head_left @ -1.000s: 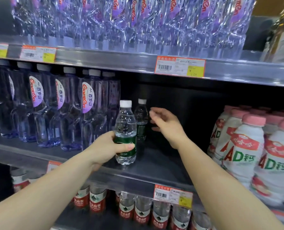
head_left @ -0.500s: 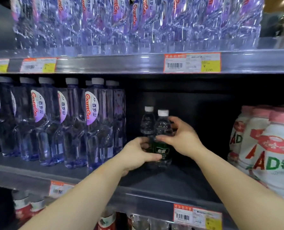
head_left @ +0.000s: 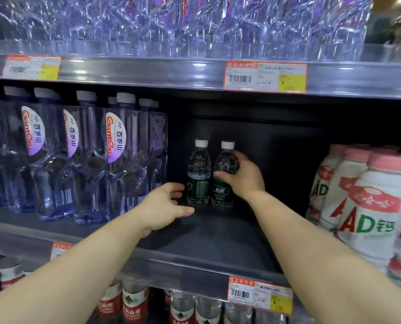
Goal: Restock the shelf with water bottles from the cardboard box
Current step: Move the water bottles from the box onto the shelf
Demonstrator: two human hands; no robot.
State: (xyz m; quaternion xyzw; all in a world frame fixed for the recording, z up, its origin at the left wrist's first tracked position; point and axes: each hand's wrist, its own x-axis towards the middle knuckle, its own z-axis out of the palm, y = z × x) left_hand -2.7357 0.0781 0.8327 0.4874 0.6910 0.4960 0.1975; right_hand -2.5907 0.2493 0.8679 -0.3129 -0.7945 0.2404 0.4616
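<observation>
Two green-label water bottles (head_left: 199,174) & (head_left: 224,176) stand side by side at back of shelf (head_left: 218,237), right hand (head_left: 241,177) gripping the right one, left hand (head_left: 165,205) loose w/ nothing in it; most of gap left to fill, box out of view.

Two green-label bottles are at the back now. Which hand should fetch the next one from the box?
Probably the left hand: it is open, holds nothing, and sits nearer the shelf's front edge. The right hand grips the right green-label bottle deep in the bay, beside the left green-label bottle.

Glossy clear plastic bottles (head_left: 225,176) — matt dark shelf (head_left: 218,235) — shiny metal edge
</observation>
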